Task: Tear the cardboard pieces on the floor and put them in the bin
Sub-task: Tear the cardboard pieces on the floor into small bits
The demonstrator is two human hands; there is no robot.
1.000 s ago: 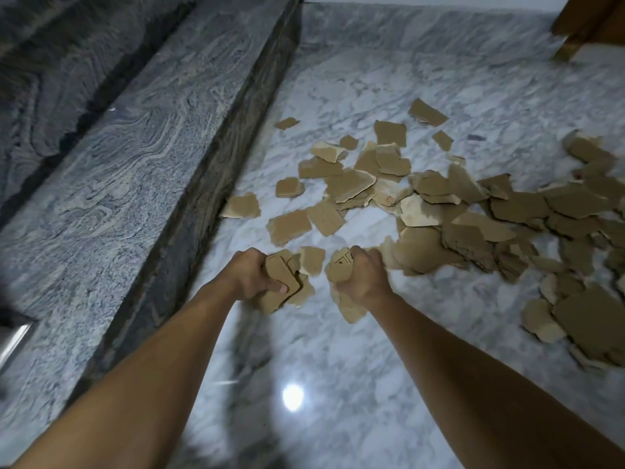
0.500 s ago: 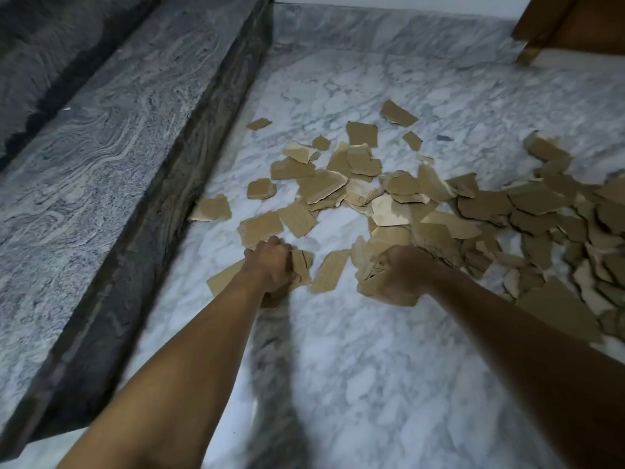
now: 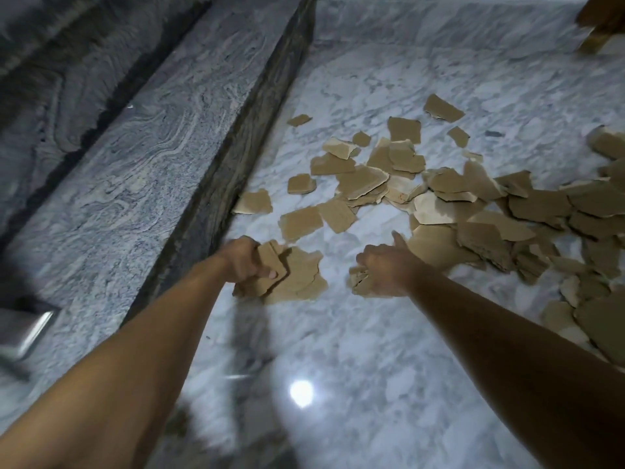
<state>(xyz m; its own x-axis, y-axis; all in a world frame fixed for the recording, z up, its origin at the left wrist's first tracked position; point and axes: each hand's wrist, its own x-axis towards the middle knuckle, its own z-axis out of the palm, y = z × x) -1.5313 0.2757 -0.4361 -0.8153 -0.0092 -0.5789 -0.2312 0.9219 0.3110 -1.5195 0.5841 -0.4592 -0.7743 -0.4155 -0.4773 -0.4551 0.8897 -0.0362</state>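
Observation:
Several torn brown cardboard pieces lie scattered over the white marble floor, densest towards the right. My left hand is closed around a stack of cardboard pieces that fans out to its right. My right hand grips a smaller bundle of cardboard scraps from above, thumb raised. The two hands are apart, both low over the floor at the near edge of the scatter. No bin is in view.
A raised grey granite step with a dark vertical face runs along the left. A shiny metal object sits at the left edge. Brown wooden furniture shows at the top right. A lamp reflection glares on the floor.
Both hands stayed closed on their cardboard bundles. They moved apart and shifted slightly; the view swung right, then back left, bringing the metal object into view again.

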